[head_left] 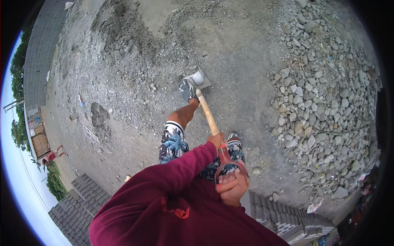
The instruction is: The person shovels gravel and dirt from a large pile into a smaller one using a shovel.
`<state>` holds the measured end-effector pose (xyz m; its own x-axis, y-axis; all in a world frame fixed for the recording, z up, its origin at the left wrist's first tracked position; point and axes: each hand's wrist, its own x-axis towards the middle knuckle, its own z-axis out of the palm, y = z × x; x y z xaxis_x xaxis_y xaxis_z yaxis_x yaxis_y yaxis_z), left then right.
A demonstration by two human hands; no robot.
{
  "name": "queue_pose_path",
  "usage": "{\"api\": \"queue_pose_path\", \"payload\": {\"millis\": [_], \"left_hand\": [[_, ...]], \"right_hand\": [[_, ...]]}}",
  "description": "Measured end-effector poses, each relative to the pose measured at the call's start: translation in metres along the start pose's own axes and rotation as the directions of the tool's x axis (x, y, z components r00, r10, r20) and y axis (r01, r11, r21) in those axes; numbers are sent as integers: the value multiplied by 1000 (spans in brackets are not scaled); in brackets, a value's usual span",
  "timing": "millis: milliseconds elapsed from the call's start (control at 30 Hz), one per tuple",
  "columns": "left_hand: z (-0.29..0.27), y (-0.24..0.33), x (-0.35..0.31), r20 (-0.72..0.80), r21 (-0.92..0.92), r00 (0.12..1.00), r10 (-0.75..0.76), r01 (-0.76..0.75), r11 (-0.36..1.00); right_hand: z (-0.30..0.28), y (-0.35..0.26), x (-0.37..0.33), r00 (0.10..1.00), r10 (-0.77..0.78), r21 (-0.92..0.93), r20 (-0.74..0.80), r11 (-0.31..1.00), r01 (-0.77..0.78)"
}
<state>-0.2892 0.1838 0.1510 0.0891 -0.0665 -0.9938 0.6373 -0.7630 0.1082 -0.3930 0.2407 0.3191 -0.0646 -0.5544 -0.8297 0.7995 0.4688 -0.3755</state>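
Part of the blade (198, 78) of the shovel (208, 115) was covered by a grey patterned shoe (187, 90), so the contact between sole and metal could not be made out. Most of the second shoe (234, 136) was hidden by the hands' end of the tool and by the patterned shorts (174, 141). The right forearm was lost behind the maroon shirt (164, 205), and a distant person (52, 156) at 9 o'clock was shown too small for detail. The outer edges of the scene were cut off by the dark lens rim.

A small red printed emblem (182, 212) was borne by the shirt, its finer marks too blurred to be read. A small bottle (81, 101), seen toward 10 o'clock, was marked with colours too tiny to be deciphered.

The wooden shaft was enclosed by the left hand (215, 140), its fingers curled tightly just beside the red handle (223, 155). The crossbar of that handle was wrapped by the bent fingers of the right hand (233, 188), set at 5 o'clock from the left. From the left hand the shaft was extended toward 11 o'clock, where the blade was met by the gravelly ground (246, 61), well apart from both grips. Toward 3 o'clock a broad spread of loose stones (316, 106) was seen, and grey blocks (82, 197) were stacked toward 8 o'clock.
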Motion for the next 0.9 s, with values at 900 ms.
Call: {"api": "queue_pose_path", "payload": {"millis": [900], "left_hand": [[15, -70, -9, -104, 112, 993, 50, -38, 993]], "right_hand": [[-87, -40, -5, 986, 164, 86, 8, 983, -164]]}}
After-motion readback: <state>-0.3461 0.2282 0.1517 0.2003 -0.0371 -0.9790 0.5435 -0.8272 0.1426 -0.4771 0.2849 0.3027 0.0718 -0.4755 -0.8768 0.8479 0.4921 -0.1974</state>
